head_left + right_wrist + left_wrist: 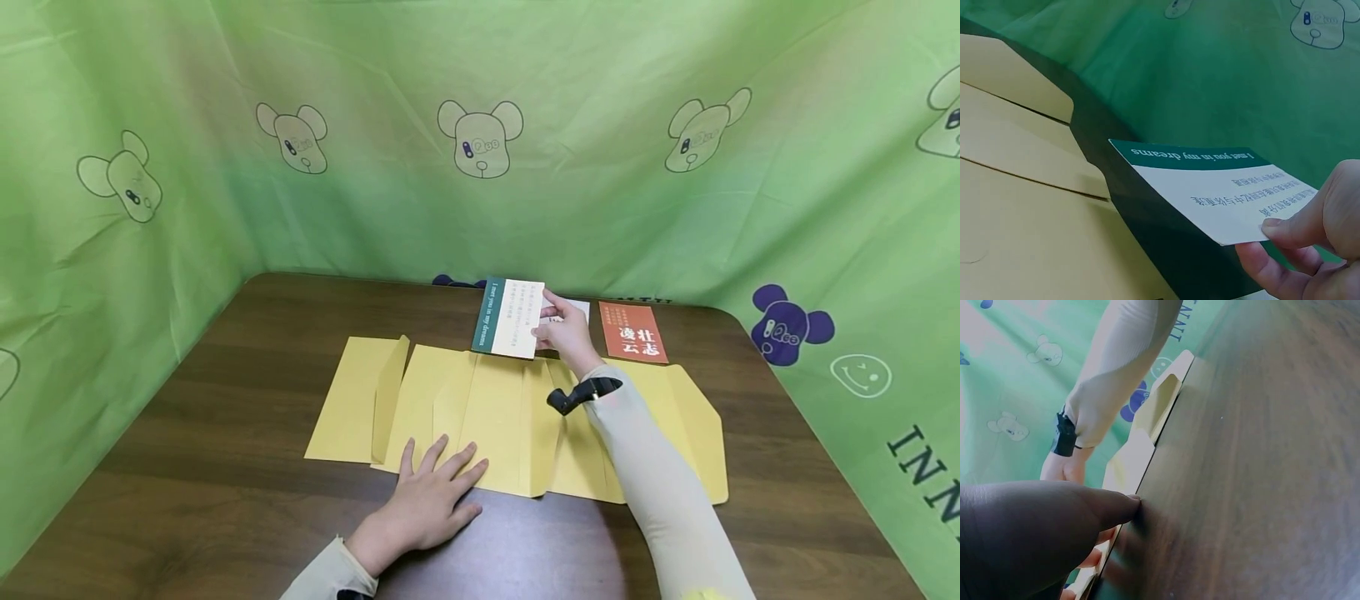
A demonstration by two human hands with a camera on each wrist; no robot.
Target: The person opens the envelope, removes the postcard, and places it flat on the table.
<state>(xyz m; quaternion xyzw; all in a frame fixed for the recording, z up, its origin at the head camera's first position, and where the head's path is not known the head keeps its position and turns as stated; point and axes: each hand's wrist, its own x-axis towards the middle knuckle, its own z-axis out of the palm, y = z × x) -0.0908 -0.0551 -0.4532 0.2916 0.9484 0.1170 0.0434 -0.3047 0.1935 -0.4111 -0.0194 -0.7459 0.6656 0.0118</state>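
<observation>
My right hand (567, 335) pinches a green-and-white printed card (513, 318) by its right edge, above the far edge of the envelopes. In the right wrist view the thumb lies on the card's printed face (1216, 200), with fingers beneath. Yellow paper envelopes (491, 417) lie overlapping in a row, several with flaps raised or unfolded. Spread flat, my left hand (427, 504) has its fingertips on the near edge of the envelopes. The left wrist view shows its thumb (1110, 506) close up, beside the envelope edges.
A red card (632, 332) with white characters lies behind the envelopes on the right. Beside it, a white card (581, 310) is partly covered by my right hand. The brown wooden table (187, 492) meets a green patterned cloth (375, 217) at its back and sides.
</observation>
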